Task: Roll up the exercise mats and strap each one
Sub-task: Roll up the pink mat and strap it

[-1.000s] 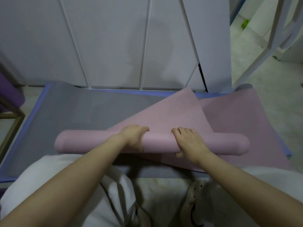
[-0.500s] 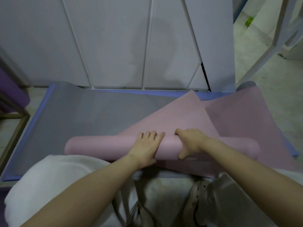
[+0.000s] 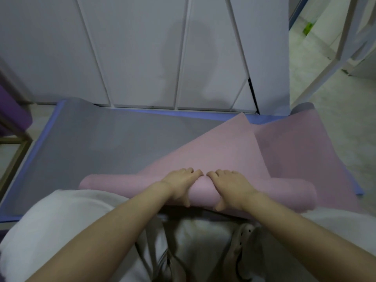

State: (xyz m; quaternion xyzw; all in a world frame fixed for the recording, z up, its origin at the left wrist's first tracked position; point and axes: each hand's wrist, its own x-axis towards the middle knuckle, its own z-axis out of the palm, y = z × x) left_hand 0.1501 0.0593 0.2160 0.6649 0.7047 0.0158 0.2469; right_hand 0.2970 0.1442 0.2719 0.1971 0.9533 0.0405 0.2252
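White cabinet doors (image 3: 142, 47) close the background and meet a pale tiled floor (image 3: 335, 127), on which the mats lie.

The fingers (image 3: 189, 171) of the left hand (image 3: 180, 185) are pressed together and curled over the top of the rolled part of the pink mat (image 3: 126, 185). The thumb wraps the near side of the roll. The fingers (image 3: 221, 172) of the right hand (image 3: 231, 187) are held the same way, with the thumb tucked under the near side. The two sets of fingertips almost meet at the middle of the roll, so both hands grip it side by side.

The roll lies crosswise just beyond the person's knees, which are clad in white trousers (image 3: 61, 220). From under the hands the unrolled sheet of the pink mat runs away to the right at a slant. One corner is lifted and points toward the cabinet doors, and the rest lies flat.

The left part of the roll rests on a grey mat (image 3: 101, 143) spread lengthwise toward the doors. This in turn lies on a blue mat (image 3: 47, 131), visible only as a border along the left, far and right edges.

At the far left a purple roll (image 3: 12, 115) sits on a brass-coloured frame (image 3: 18, 145). A pale shoe (image 3: 242, 243) shows between the forearms at the bottom edge.
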